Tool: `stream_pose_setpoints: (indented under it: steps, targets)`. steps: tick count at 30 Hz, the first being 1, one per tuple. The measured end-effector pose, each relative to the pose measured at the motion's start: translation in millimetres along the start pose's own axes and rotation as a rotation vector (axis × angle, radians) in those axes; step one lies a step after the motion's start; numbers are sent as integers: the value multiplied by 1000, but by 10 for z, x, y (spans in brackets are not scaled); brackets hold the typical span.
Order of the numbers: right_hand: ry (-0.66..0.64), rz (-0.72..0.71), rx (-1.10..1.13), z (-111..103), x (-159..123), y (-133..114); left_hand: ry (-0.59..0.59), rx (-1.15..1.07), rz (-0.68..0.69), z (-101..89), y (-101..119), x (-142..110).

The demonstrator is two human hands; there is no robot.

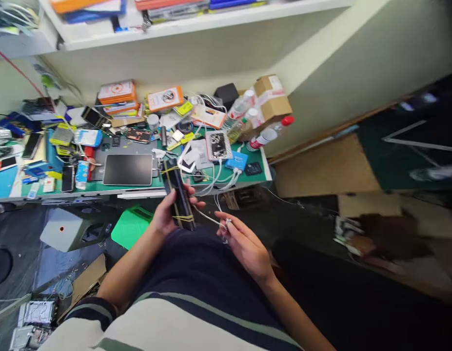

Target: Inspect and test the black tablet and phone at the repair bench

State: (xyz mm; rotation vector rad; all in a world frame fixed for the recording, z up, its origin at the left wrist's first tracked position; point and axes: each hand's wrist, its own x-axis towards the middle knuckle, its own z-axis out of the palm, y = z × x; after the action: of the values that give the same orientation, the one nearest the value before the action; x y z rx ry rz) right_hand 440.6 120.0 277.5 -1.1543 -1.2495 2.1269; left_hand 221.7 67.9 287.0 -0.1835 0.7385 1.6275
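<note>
My left hand is wrapped round a black phone-like slab bound with yellow rubber bands near both ends. It is tilted, and its far end reaches over the front edge of the workbench. To the right, my right hand pinches a white cable in front of my lap. That cable runs from beside the slab to my right fingertips. Its end is partly hidden by the fingers, so I cannot tell whether it is plugged into the slab. A dark tablet lies on the bench left of the slab.
A blue box-like charger with several white cables sits near the bench's right end. Bottles and a cardboard box stand behind it. Phones, boxes and parts crowd the left. A green plastic stool is below the bench.
</note>
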Motion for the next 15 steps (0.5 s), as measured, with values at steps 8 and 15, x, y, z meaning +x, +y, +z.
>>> stream_pose_setpoints:
  steps: [8,15]
  targets:
    - [38,-195,-127,99,8,-124,76,-33,72,-76,164,-22]
    - [44,-282,-330,82,-55,-92,111,79,101,-187,172,6]
